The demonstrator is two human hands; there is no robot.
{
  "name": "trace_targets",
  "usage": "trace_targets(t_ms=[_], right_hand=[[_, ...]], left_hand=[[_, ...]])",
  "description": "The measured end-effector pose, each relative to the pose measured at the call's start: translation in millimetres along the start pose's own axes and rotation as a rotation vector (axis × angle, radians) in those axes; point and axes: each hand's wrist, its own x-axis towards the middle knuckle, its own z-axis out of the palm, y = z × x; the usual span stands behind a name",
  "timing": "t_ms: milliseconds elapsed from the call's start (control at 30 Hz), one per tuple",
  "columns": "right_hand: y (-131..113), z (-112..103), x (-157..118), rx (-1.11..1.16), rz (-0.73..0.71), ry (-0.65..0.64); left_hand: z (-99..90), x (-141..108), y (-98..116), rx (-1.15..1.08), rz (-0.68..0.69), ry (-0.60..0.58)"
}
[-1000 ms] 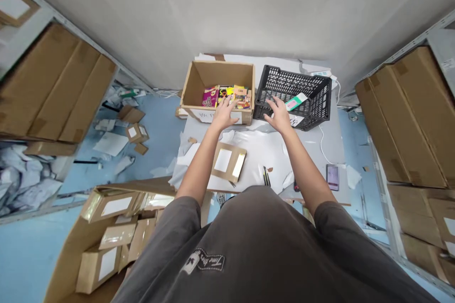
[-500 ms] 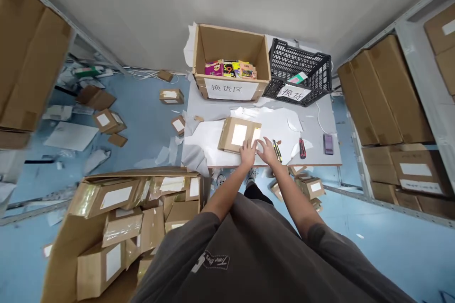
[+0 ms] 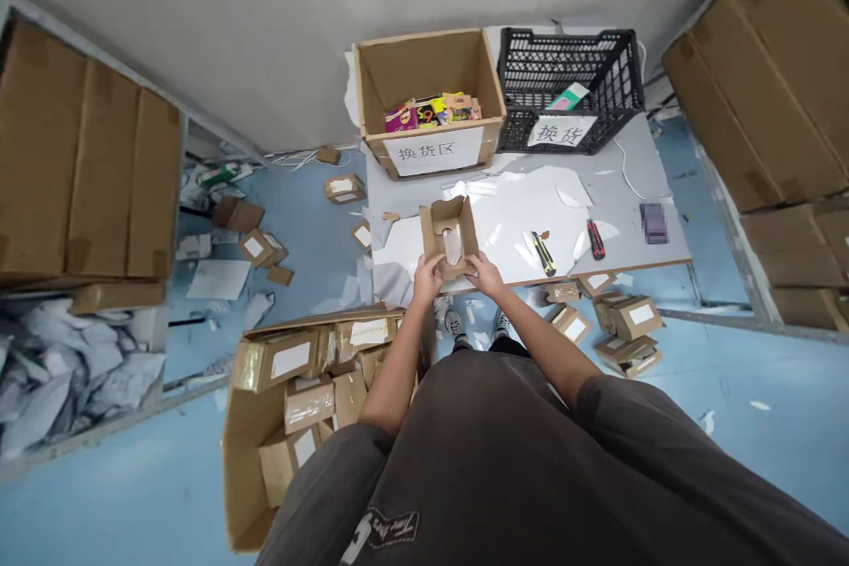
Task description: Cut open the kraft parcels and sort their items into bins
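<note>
A small cardboard box [image 3: 432, 239] stands open at the table's front edge, its flaps raised. Inside it lies a pale, clear-looking item [image 3: 453, 246] that is too small to name. My left hand [image 3: 428, 276] grips the box's near left corner with thumb and fingers. At the near right corner, my right hand [image 3: 485, 272] pinches the cardboard. A yellow-and-black utility knife [image 3: 544, 254] lies to the right of my right hand, and a red-and-black one [image 3: 595, 240] lies further right.
Behind the small box stand a large carton [image 3: 434, 150] of colourful packets and a black crate [image 3: 570, 62]. A phone [image 3: 654, 223] lies at the table's right. A big carton [image 3: 248, 460] of parcels is at my lower left; more parcels [image 3: 633, 318] lie on the floor.
The small box was closed with its labelled side up; now it is open and its inside shows. Both hands have moved to its near corners. The view has shifted.
</note>
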Motion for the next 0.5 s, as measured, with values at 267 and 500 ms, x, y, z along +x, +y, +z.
trace_targets(t_ms=[267,500], right_hand=[[19,-70,-68,0.040,0.142,0.292],[119,-188,-241,-0.028,0.501,0.662]], left_hand=[[25.5,6,91,-0.016,0.281,-0.047],[182.7,-17,269,-0.063,0.614,-0.452]])
